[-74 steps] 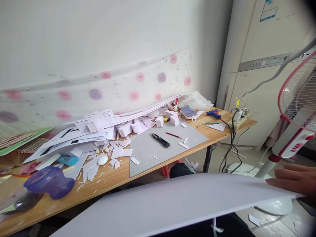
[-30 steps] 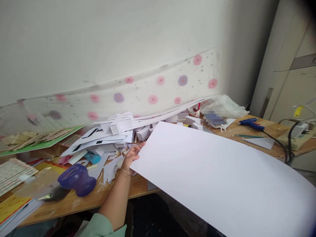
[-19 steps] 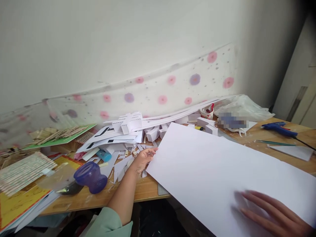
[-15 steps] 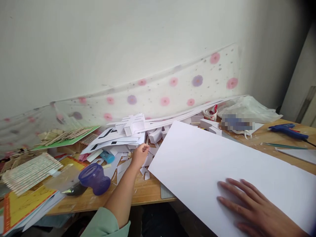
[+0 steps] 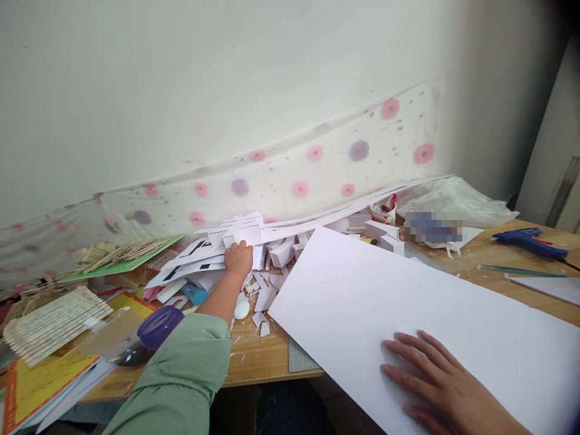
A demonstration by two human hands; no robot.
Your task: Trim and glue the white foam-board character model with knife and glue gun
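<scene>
My left hand (image 5: 238,260) reaches forward over the cluttered middle of the table. Its fingers are curled against the front of a white paperboard model (image 5: 243,229) made of crossing box shapes; their tips are partly hidden. Beneath that model lie white sheets with black markings (image 5: 194,261). My right hand (image 5: 446,380) rests flat, fingers spread, on a large white board (image 5: 385,290), which slants across the right side and overhangs the near table edge. Small white offcuts (image 5: 265,302) and a white round piece (image 5: 241,310) lie beside my left forearm.
A purple plastic container (image 5: 158,326), a blue cylinder (image 5: 194,293) and slatted mats (image 5: 57,320) crowd the left. At right are a blue glue gun (image 5: 530,240), a teal pencil-like tool (image 5: 521,270), a cup (image 5: 383,211) and a plastic bag (image 5: 462,199). A grey mat (image 5: 302,356) shows under the board.
My left hand has moved forward and slightly left, from above the offcuts to the paperboard model. The white round piece has come into view. My right hand stays flat on the board, slightly farther left.
</scene>
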